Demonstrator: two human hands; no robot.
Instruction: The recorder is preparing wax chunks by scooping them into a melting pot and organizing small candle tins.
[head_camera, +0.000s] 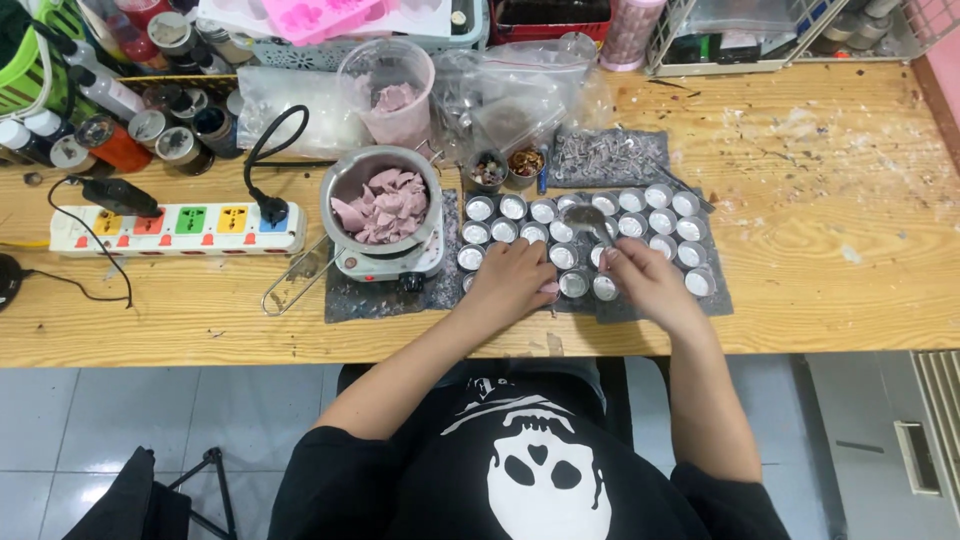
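A long wooden table (830, 260) runs across a room with a pale tiled floor (120, 410), and its far edge is crowded with baskets and containers. At the far left stand spray cans and small jars (120, 130). Nearer lies a white power strip (180, 228) with coloured sockets, one black plug (272, 210) in its right end.

Right of that, a small electric hotplate (395, 262) sits on a dark mat and carries a metal pot (383, 200) heaped with pink wax chunks (385, 208), still solid. Behind it stands a clear plastic cup (392, 92) holding more of the pink pieces.

Further right, rows of small round metal cups (660, 220) cover a second dark mat. The left hand (515, 280) rests on the near left cups, fingers curled, seemingly steadying one; whether it pinches anything I cannot tell. The right hand (645, 280) is narrowly closed, apparently around the handle of a spoon (585, 218) whose bowl lies over the middle rows.

As I judge it, the step in hand is preparing the cups while the wax is unmelted. The next move calls for a small, steady reach that does not nudge the neighbouring cups.
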